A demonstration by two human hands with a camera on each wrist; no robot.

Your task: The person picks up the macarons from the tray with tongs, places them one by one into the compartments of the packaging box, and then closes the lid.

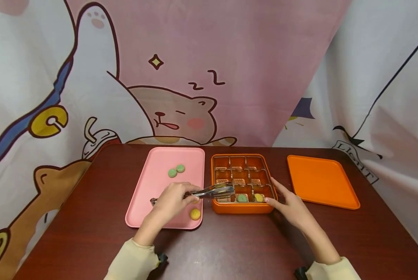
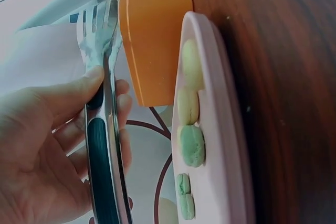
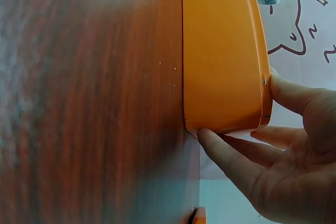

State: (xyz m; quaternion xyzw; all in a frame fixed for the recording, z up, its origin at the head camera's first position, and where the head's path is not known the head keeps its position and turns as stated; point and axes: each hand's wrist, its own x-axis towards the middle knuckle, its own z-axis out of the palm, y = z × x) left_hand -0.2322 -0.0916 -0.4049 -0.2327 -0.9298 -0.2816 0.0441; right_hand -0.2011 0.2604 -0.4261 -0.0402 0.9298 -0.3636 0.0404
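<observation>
My left hand (image 1: 174, 199) grips a pair of metal tongs (image 1: 217, 191) with dark handle grips. The tongs point right, their tips above the front left of an orange box (image 1: 242, 209); I see nothing between them. A clear divided insert fills the box. One green macaron (image 1: 242, 198) and one yellow macaron (image 1: 259, 198) sit in its front compartments. My right hand (image 1: 293, 210) holds the box's front right corner, thumb at the rim and fingers along the side. Beneath my left hand, the pink tray (image 1: 153, 175) carries green macarons (image 2: 192, 146) and yellow macarons (image 1: 195, 214), partly hidden in the head view.
An orange lid (image 1: 322, 182) lies flat on the dark wooden table (image 1: 229, 249), right of the box. The pink tray stands close to the box's left side. Behind the table hangs a printed curtain (image 1: 250, 58).
</observation>
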